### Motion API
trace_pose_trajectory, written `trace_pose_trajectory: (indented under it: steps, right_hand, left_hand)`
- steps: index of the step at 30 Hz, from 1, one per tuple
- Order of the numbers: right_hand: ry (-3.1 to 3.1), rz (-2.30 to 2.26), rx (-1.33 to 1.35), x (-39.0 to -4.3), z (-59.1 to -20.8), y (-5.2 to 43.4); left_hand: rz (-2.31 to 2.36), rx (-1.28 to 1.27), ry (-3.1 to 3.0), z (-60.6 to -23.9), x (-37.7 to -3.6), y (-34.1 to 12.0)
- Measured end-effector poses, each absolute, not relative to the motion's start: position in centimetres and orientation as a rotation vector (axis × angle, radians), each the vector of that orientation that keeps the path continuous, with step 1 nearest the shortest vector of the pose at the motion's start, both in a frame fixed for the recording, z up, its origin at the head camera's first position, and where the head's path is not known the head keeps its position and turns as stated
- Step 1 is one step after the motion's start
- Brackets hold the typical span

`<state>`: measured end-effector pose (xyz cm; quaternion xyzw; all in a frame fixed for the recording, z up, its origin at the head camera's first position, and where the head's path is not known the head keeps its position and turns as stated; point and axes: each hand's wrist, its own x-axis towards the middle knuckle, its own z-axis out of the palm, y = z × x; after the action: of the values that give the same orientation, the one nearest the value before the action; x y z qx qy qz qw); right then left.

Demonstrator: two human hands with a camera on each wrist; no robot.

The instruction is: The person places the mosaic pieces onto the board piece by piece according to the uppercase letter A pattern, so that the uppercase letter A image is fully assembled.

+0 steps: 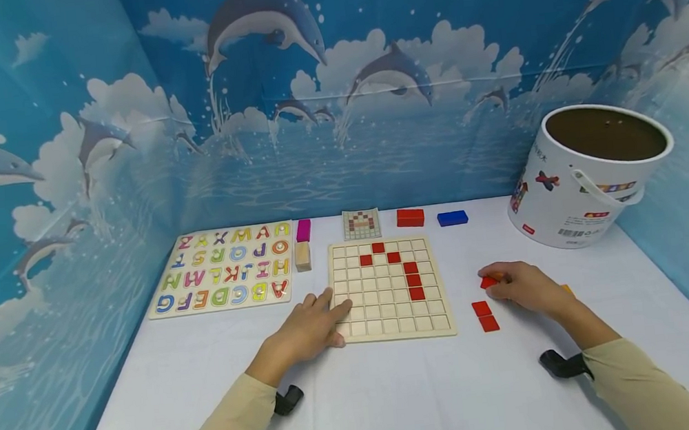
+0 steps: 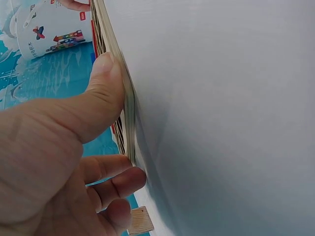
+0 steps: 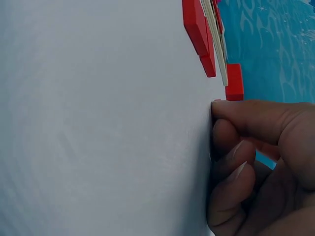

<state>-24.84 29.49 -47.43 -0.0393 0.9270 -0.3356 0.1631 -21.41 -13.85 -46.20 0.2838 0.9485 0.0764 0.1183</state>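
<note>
My left hand (image 1: 313, 325) rests at the left edge of the wooden grid board (image 1: 393, 335), index finger stretched over its squares and thumb near the front left corner. In the left wrist view, the thumb lies along the board's edge. Several red square tiles (image 1: 413, 280) sit in the board's upper and right squares. To the right of the board, my right hand (image 1: 522, 286) pinches a red tile (image 1: 487, 282) low over the table, partly hidden by the fingers. Two loose red tiles (image 1: 488, 323) lie between that hand and the board.
An alphabet board (image 1: 222, 306) lies at left, beside a magenta block (image 1: 304, 230) and a wooden block (image 1: 302, 256). Behind the grid board are a pattern card (image 1: 361, 224), red blocks (image 1: 410, 218) and a blue block (image 1: 453, 218). A white bucket (image 1: 569, 214) stands back right.
</note>
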Motion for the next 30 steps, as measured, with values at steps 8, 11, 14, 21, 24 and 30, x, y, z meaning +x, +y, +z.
trace_pose_trajectory:
  steps: [8,11,14,21,24,30]
  right_hand:
    - [2.774,-0.838,-0.18,-24.6,-47.5,29.7]
    - [2.792,-0.839,-0.185,-24.5,-47.6,29.8]
    - [2.792,-0.84,-0.168,-24.4,-47.5,29.8]
    - [2.669,-1.003,-0.074,-24.7,-46.7,30.4]
    - [2.569,-1.194,-0.008,-25.4,-45.9,30.5]
    - [2.34,-1.72,0.121,-27.7,-44.9,28.0]
  left_hand:
    - [0.22,0.824,2.777,-46.3,-21.4,-13.8]
    - [0.213,0.82,2.777,-46.3,-21.4,-13.8]
    - [0.214,0.819,2.774,-46.4,-21.4,-13.8]
    - [0.227,0.819,2.77,-46.4,-21.3,-13.8]
    - [0.221,0.817,2.769,-46.3,-21.3,-13.8]
    - [0.196,0.822,2.777,-46.1,-21.4,-13.7]
